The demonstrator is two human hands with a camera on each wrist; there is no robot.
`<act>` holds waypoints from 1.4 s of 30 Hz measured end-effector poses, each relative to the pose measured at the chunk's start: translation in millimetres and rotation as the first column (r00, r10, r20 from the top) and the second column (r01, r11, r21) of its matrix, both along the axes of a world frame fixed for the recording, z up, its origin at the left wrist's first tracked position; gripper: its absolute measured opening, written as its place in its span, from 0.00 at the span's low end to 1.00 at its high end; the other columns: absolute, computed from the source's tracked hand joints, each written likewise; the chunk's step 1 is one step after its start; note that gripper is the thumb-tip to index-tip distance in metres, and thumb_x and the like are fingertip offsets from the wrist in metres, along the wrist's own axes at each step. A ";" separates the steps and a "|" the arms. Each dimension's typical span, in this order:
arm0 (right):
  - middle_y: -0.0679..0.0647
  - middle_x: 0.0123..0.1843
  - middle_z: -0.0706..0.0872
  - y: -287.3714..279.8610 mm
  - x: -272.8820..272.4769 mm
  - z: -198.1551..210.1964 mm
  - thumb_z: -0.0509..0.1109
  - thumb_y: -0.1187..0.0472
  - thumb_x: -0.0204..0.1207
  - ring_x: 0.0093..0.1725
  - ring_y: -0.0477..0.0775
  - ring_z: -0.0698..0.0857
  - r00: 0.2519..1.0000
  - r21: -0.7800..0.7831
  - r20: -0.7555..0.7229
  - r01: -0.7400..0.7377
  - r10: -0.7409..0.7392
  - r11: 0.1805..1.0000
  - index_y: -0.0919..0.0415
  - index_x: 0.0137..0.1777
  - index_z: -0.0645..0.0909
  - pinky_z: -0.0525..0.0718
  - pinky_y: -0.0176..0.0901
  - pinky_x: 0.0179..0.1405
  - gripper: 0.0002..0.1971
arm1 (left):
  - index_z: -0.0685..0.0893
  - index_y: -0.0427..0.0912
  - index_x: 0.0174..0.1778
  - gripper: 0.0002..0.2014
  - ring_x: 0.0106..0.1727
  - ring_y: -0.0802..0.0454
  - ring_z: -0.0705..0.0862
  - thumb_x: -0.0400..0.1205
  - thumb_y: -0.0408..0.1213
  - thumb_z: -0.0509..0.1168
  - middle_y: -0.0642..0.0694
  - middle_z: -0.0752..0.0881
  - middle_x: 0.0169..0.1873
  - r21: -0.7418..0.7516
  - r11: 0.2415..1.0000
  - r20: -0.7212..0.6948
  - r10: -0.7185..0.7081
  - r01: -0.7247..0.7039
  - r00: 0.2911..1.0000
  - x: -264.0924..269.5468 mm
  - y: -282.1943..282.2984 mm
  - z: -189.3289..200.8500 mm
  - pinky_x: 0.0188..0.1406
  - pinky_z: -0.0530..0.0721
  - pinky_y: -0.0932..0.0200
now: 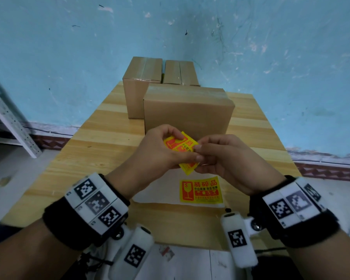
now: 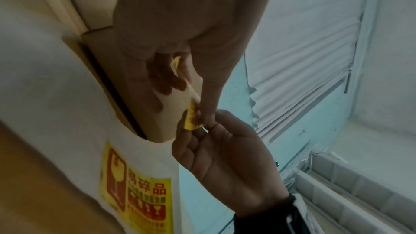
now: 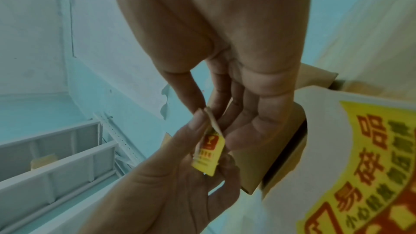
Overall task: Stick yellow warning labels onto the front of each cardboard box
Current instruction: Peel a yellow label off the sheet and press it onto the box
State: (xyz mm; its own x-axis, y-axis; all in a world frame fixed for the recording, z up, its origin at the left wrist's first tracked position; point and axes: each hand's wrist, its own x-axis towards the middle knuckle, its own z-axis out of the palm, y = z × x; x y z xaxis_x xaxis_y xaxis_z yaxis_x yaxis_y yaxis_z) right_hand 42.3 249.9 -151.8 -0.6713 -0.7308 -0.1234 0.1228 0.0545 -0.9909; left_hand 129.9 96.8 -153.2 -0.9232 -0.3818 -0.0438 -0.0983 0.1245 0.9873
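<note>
Both hands pinch small yellow-red paper warning label (image 1: 181, 150) at near table edge: left hand (image 1: 160, 152) steadies it, right hand (image 1: 224, 158) fingertips prob. peeling backing corner. Plain brown cardboard box (image 1: 188, 110) just beyond, front unlabelled.

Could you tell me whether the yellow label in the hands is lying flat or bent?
Bent. The held label curves between the left hand and right hand, one corner pinched; the spare label lies flat on the table.

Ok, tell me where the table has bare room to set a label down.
Bare wood lies left of the nearest box and the hands, out to the table edge; a narrower strip lies right of that box. Crowded: the middle, where both hands hold a label over the label sheet, and the back, with boxes.
</note>
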 end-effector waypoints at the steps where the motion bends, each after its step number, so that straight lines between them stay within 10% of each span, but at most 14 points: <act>1: 0.60 0.34 0.86 0.0 -0.6 0.9 0.69 0.70 0.79 0.34 0.55 0.85 1.000 -0.005 0.010 0.009 -0.009 1.000 0.67 0.43 0.83 0.88 0.44 0.39 0.04 | 0.82 0.41 0.52 0.24 0.44 0.48 0.90 0.63 0.33 0.85 0.39 0.88 0.49 -0.002 1.000 -0.016 -0.008 0.008 1.000 -0.1 -1.3 0.6 0.33 0.87 0.64; 5: 0.65 0.43 0.87 2.1 -9.1 -0.5 0.69 0.74 0.76 0.42 0.61 0.86 0.996 0.037 -0.084 0.029 -0.026 0.999 0.67 0.47 0.85 0.86 0.49 0.45 0.05 | 0.87 0.40 0.54 0.21 0.47 0.46 0.92 0.68 0.44 0.81 0.38 0.91 0.47 -0.011 0.999 -0.031 -0.051 0.051 0.998 0.7 -8.9 4.8 0.43 0.91 0.56; 15: 0.51 0.29 0.90 2.4 -25.4 -6.2 0.76 0.74 0.73 0.41 0.60 0.91 0.923 0.000 -0.242 0.309 -0.300 0.951 0.63 0.49 0.83 0.90 0.60 0.53 0.09 | 0.83 0.30 0.59 0.15 0.42 0.47 0.93 0.77 0.24 0.73 0.33 0.92 0.43 0.149 0.988 -0.083 0.053 -0.040 0.995 -2.4 -29.5 4.3 0.39 0.92 0.57; 24: 0.52 0.32 0.91 -0.8 -29.2 0.1 0.81 0.67 0.70 0.29 0.42 0.86 0.864 -0.038 -0.376 0.346 -0.335 0.937 0.67 0.47 0.91 0.82 0.39 0.37 0.07 | 0.91 0.37 0.47 0.05 0.45 0.49 0.92 0.76 0.27 0.74 0.42 0.93 0.41 0.105 0.990 -0.161 0.111 -0.095 0.981 -3.7 -31.1 2.7 0.46 0.92 0.58; 31: 0.43 0.34 0.88 -0.3 -28.5 2.1 0.82 0.57 0.69 0.39 0.26 0.80 0.658 -0.080 -0.631 0.472 -0.411 0.878 0.39 0.32 0.87 0.73 0.22 0.43 0.11 | 0.91 0.35 0.49 0.10 0.42 0.53 0.90 0.72 0.28 0.78 0.46 0.92 0.39 -0.017 0.982 -0.269 0.175 -0.186 0.947 -6.3 -27.5 -1.3 0.45 0.91 0.58; 36: 0.51 0.70 0.72 0.0 -32.7 -3.8 0.84 0.49 0.65 0.82 0.52 0.63 0.687 0.062 -0.621 0.523 -0.378 0.850 0.32 0.31 0.88 0.72 0.59 0.75 0.09 | 0.92 0.37 0.41 0.02 0.41 0.58 0.90 0.74 0.29 0.77 0.59 0.90 0.31 -0.064 0.978 -0.258 0.176 -0.199 0.950 -6.6 -24.0 -3.1 0.50 0.90 0.51; 39: 0.56 0.83 0.69 -2.9 -31.7 -3.2 0.85 0.53 0.65 0.87 0.52 0.57 0.761 0.073 -0.551 0.452 -0.342 0.889 0.37 0.32 0.91 0.67 0.67 0.80 0.08 | 0.94 0.46 0.41 0.04 0.57 0.51 0.85 0.73 0.38 0.79 0.43 0.88 0.54 -0.190 0.942 -0.251 0.225 -0.276 0.942 -8.5 -30.3 -8.6 0.57 0.86 0.58; 42: 0.62 0.80 0.74 -6.0 -36.8 -9.8 0.84 0.43 0.56 0.86 0.60 0.63 0.785 0.020 -0.519 0.405 -0.337 0.914 0.38 0.36 0.93 0.71 0.73 0.76 0.08 | 0.90 0.59 0.38 0.06 0.75 0.58 0.65 0.72 0.42 0.79 0.56 0.68 0.66 -0.324 0.878 -0.183 0.306 -0.351 0.934 -8.4 -36.0 -9.3 0.63 0.70 0.67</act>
State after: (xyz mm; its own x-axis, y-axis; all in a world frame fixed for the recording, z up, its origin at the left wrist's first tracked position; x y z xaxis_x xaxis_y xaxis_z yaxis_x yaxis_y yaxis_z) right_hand 5.5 243.9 -161.6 -0.8811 -0.4141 0.2283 -0.3450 0.2329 -0.9092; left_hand 121.5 60.7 -162.6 -0.7311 -0.6341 0.2517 -0.0753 0.4417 0.8940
